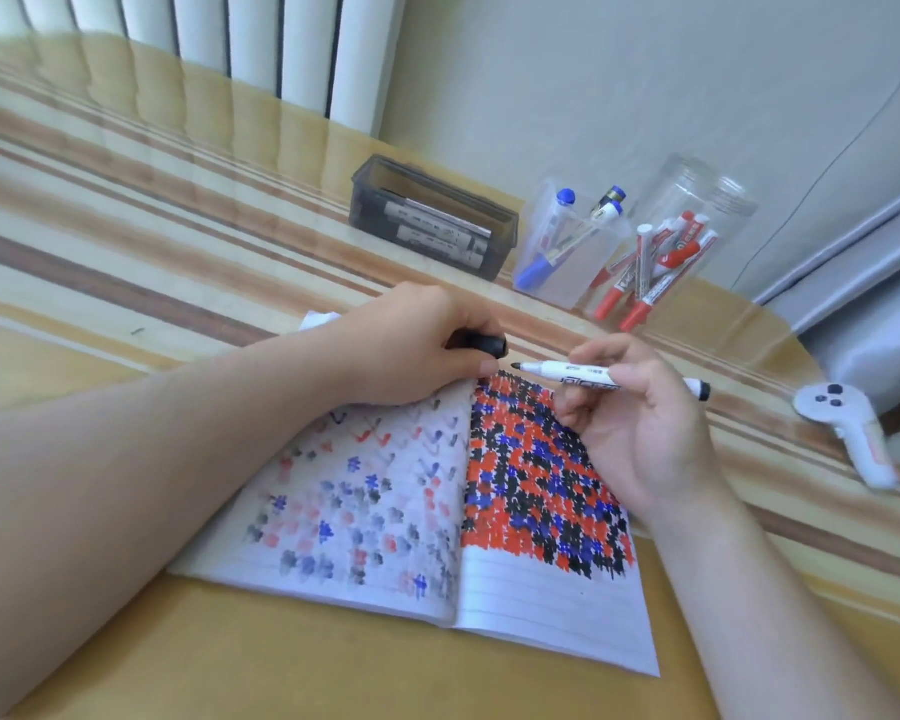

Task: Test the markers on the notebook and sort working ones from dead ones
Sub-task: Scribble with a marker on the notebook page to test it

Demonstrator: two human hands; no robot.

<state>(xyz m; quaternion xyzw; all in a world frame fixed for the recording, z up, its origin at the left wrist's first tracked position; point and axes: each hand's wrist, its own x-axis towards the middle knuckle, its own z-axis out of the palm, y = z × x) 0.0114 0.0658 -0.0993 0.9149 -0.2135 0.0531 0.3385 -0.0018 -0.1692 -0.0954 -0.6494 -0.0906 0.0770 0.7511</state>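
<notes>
Markers are the matter here, and the open notebook (437, 517) on the striped table (126, 210) serves as the landmark. Over its top edge the right hand (645, 423) pinches an uncapped black marker (593, 379), lying almost level with the tip toward the left. Just left of that tip, the left hand (411, 345) is curled round the black cap (481, 344) and rests on the upper left page. Beyond the notebook stand a grey box (432, 215) with markers, a clear cup (567, 246) of blue markers (541, 267), and a clear jar (697, 220) lying with red markers (645, 272). To the right lies a white controller (848, 433).
</notes>
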